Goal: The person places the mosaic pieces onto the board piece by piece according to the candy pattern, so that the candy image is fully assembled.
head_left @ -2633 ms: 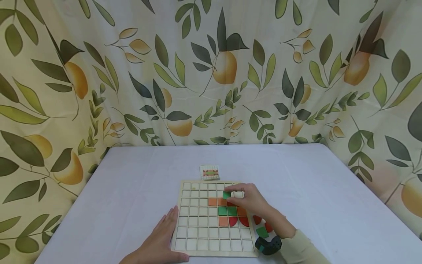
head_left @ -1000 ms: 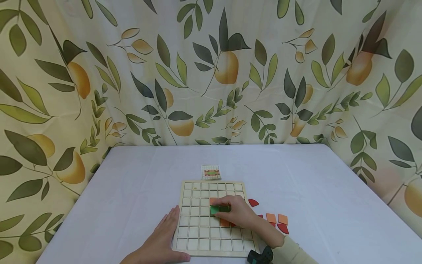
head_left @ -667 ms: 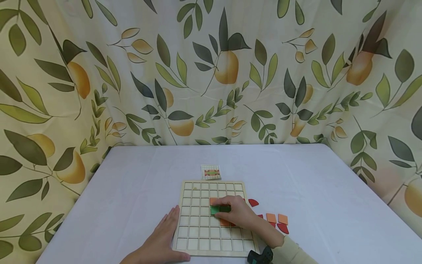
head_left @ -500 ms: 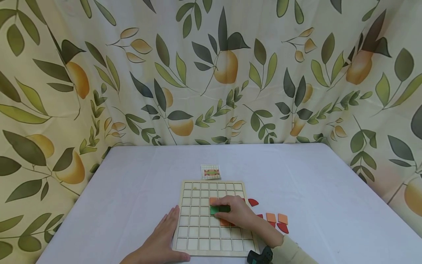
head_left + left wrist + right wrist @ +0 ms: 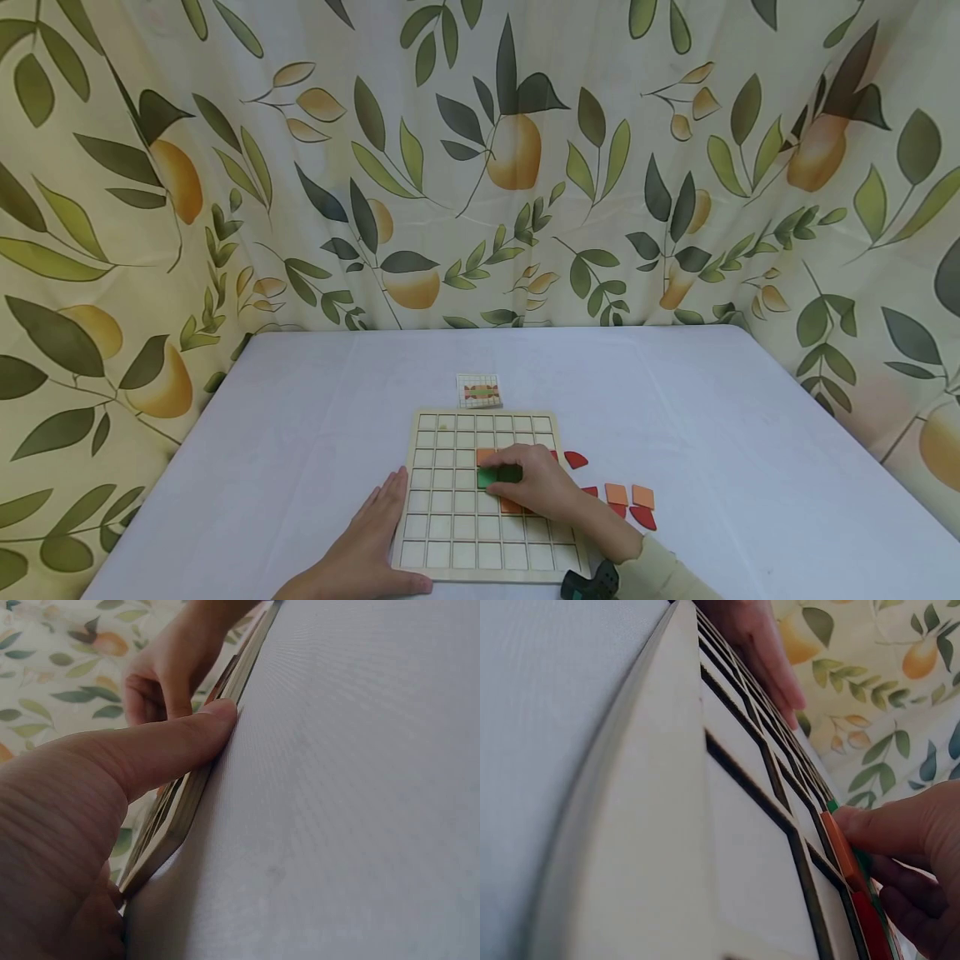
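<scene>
My right hand point(image 5: 542, 479) is over the wooden grid board point(image 5: 438, 552), its thumb and forefinger pinching a green square tile point(image 5: 486, 477) at the left end of a green row. An orange tile point(image 5: 485, 457) lies just above that tile, and another orange tile point(image 5: 510, 506) shows below the hand. In the right wrist view, the right thumb point(image 5: 855, 829) is close against the orange tile point(image 5: 844, 851), beside a red piece point(image 5: 870, 922). Along the board's left edge my left hand point(image 5: 367, 537) rests with straight fingers, its thumb point(image 5: 176, 742) on the front edge. The right hand covers several pieces.
Behind the board lies a small pattern card point(image 5: 478, 391). To its right are orange squares point(image 5: 642, 497) and red rounded pieces point(image 5: 576, 460) on the white tablecloth point(image 5: 315, 417). A black device point(image 5: 591, 581) is at the right wrist. A leaf-and-fruit curtain point(image 5: 465, 233) hangs behind.
From the upper part of the grid, my right hand has brought the green tile down and left to the green row. Over the last second it stays nearly still. The left hand holds its place.
</scene>
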Action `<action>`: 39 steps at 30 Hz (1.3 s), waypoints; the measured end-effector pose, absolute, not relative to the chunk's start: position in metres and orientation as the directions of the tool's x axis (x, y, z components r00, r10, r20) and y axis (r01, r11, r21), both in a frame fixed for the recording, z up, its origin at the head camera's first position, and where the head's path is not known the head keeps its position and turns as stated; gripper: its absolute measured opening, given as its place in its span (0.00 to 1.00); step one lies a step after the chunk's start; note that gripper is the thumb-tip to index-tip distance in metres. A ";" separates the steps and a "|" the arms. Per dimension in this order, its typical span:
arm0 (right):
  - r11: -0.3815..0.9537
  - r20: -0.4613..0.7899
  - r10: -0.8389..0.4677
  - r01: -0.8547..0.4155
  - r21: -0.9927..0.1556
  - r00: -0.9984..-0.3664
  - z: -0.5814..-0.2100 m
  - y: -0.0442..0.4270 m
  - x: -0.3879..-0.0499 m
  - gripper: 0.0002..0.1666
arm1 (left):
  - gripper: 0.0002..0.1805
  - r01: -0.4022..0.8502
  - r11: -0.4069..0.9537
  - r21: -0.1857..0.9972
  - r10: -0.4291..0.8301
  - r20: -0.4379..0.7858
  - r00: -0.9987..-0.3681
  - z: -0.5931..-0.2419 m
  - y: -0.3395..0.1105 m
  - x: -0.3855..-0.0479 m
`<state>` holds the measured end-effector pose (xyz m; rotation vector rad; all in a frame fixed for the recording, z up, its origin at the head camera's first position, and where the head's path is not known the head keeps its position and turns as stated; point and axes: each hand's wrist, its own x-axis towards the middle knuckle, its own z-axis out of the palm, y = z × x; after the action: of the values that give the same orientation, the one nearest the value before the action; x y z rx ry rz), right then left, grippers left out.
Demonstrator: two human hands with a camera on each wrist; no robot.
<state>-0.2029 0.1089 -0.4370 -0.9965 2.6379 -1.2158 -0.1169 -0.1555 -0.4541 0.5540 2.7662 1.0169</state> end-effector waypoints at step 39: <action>0.470 0.197 -0.563 -0.507 -0.723 -0.803 -0.440 0.109 -0.203 0.17 | 0.72 0.318 0.715 0.623 0.398 0.012 -0.917 -0.456 -0.155 -0.117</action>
<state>-0.2028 0.1094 -0.4397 -0.9602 2.6342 -1.2587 -0.1171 -0.1554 -0.4555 0.5857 2.7944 0.9809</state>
